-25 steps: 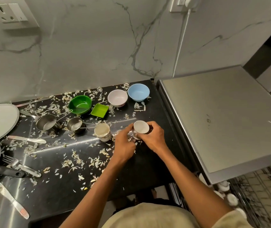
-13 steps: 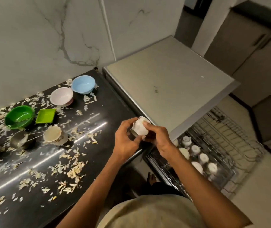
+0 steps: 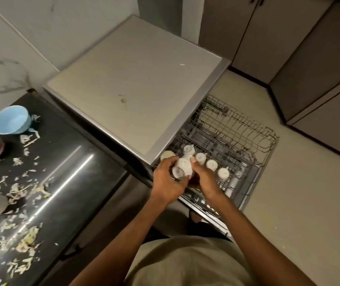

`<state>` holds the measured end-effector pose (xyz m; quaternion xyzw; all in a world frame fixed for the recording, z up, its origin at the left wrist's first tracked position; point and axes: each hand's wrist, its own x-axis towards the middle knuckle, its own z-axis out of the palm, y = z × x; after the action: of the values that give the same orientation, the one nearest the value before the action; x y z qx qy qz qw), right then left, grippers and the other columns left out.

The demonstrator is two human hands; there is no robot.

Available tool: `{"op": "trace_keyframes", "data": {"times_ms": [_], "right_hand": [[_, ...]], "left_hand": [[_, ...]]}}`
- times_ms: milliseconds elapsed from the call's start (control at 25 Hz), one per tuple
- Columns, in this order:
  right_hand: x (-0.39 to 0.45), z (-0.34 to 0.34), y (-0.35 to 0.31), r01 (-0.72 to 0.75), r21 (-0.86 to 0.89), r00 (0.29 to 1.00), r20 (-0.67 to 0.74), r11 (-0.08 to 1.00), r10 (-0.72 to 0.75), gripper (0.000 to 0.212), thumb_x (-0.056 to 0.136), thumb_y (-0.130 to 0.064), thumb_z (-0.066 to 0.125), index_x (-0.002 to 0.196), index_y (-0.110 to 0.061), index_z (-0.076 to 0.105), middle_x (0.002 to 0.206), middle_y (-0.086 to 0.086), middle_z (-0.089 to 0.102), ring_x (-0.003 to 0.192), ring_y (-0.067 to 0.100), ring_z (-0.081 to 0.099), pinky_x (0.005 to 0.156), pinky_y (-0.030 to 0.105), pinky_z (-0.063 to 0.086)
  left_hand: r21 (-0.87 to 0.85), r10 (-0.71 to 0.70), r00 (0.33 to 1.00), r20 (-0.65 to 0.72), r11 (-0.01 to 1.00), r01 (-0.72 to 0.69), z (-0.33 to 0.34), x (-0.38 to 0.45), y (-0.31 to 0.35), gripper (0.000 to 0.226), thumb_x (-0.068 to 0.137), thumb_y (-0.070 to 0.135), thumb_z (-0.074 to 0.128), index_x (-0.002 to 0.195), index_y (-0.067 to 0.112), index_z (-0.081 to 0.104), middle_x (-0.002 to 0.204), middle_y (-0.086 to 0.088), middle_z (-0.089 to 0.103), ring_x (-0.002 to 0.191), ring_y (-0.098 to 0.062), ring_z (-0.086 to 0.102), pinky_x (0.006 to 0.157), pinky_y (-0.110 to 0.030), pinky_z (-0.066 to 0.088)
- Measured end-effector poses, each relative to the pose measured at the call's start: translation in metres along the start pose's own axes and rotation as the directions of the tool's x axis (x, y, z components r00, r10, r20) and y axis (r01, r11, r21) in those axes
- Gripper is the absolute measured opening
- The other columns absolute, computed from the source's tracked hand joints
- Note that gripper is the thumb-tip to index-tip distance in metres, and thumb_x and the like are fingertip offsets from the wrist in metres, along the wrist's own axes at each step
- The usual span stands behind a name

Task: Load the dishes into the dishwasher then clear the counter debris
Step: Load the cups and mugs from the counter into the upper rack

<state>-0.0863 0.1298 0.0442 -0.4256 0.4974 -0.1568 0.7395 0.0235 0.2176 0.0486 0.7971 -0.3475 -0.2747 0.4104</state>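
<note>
Cup (image 3: 182, 168) now sits clamped between left hand (image 3: 168, 179) and right hand (image 3: 203, 178), carried off the counter (image 3: 65, 182) since a second ago to just above the dishwasher rack (image 3: 237, 141). Beyond the grip stand loaded cups (image 3: 212, 165); it seems tipped mouth-down, so placement looks imminent.

head cam | looks steeply down, close | dishwasher rack (image 3: 226, 141) centre | counter (image 3: 61, 172) left

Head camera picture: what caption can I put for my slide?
Both hands, left and right, hold a white cup over the dishwasher rack.
</note>
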Motion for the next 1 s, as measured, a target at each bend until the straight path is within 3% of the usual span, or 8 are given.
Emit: {"op": "trace_keyframes", "data": {"times_ms": [120,200,240,320,440,600,880,1000], "right_hand": [[0.008,-0.046,0.005,0.017,-0.186,0.996,-0.083,0.982,-0.033,0.037,0.103,-0.041,0.051,0.106,-0.012,0.073,0.095,0.003,0.075,0.092,0.021,0.071,0.080,0.036,0.056],[0.018,-0.072,0.004,0.053,-0.341,0.991,-0.101,0.938,-0.093,0.026,0.103,-0.028,0.054,0.110,-0.007,0.068,0.093,0.000,0.070,0.085,0.016,0.064,0.073,0.026,0.049],[0.024,-0.083,0.003,0.072,-0.437,0.989,-0.086,0.896,-0.122,0.020,0.102,-0.021,0.056,0.116,-0.010,0.066,0.097,-0.002,0.068,0.087,0.012,0.063,0.073,0.021,0.047],[0.037,-0.096,0.001,0.132,-0.596,0.985,-0.008,0.792,-0.171,0.037,0.095,-0.011,0.063,0.132,-0.015,0.059,0.114,-0.002,0.067,0.097,0.010,0.063,0.080,0.016,0.048],[0.063,-0.105,0.001,0.221,-0.720,0.974,0.136,0.658,-0.179,0.068,0.082,-0.005,0.070,0.143,-0.023,0.049,0.126,-0.002,0.057,0.107,0.013,0.060,0.091,0.034,0.055],[0.104,-0.102,0.003,0.269,-0.813,0.963,0.216,0.516,-0.160,0.086,0.068,-0.008,0.075,0.145,-0.029,0.043,0.136,0.004,0.043,0.122,0.027,0.051,0.089,0.048,0.056],[0.174,-0.090,0.020,0.378,-0.901,0.899,0.302,0.214,-0.318,0.073,0.064,-0.039,0.085,0.128,-0.019,0.056,0.122,0.010,0.058,0.111,0.030,0.056,0.080,0.043,0.057],[0.202,-0.085,0.023,0.371,-0.892,0.906,0.286,0.257,-0.314,0.051,0.069,-0.033,0.082,0.113,-0.013,0.066,0.111,0.009,0.066,0.101,0.027,0.062,0.079,0.038,0.057]], "left_hand": [[0.062,-0.062,0.998,0.028,0.996,0.060,0.045,0.007,0.014,0.062,0.064,0.044,0.075,0.121,0.021,0.062,0.115,0.002,0.067,0.105,-0.015,0.064,0.091,-0.040,0.055],[0.097,-0.097,0.995,0.030,0.991,0.094,0.069,0.014,0.019,0.060,0.065,0.040,0.079,0.118,0.017,0.065,0.113,-0.001,0.068,0.104,-0.018,0.065,0.093,-0.040,0.054],[0.104,-0.118,0.993,0.028,0.988,0.115,0.079,0.018,0.020,0.059,0.066,0.038,0.082,0.118,0.016,0.066,0.113,-0.002,0.069,0.104,-0.018,0.065,0.094,-0.039,0.054],[0.108,-0.169,0.985,0.013,0.980,0.167,0.092,0.026,0.018,0.057,0.067,0.033,0.086,0.118,0.015,0.068,0.113,-0.004,0.071,0.104,-0.019,0.066,0.096,-0.035,0.053],[0.111,-0.238,0.971,-0.014,0.965,0.238,0.109,0.045,0.017,0.057,0.068,0.029,0.087,0.119,0.013,0.068,0.110,-0.003,0.073,0.102,-0.017,0.068,0.094,-0.029,0.053],[0.112,-0.261,0.962,-0.083,0.956,0.270,0.124,0.078,0.007,0.056,0.064,0.032,0.082,0.114,0.011,0.068,0.108,-0.006,0.068,0.096,-0.020,0.066,0.089,-0.036,0.056],[0.145,-0.331,0.941,-0.062,0.930,0.337,0.153,0.125,-0.018,0.043,0.076,0.014,0.077,0.116,0.006,0.065,0.102,-0.009,0.073,0.091,-0.022,0.069,0.083,-0.030,0.056],[0.039,-0.425,0.903,-0.056,0.903,0.428,0.160,0.138,-0.034,0.042,0.083,0.017,0.076,0.122,0.011,0.063,0.103,-0.002,0.071,0.092,-0.017,0.067,0.082,-0.029,0.057]]}}
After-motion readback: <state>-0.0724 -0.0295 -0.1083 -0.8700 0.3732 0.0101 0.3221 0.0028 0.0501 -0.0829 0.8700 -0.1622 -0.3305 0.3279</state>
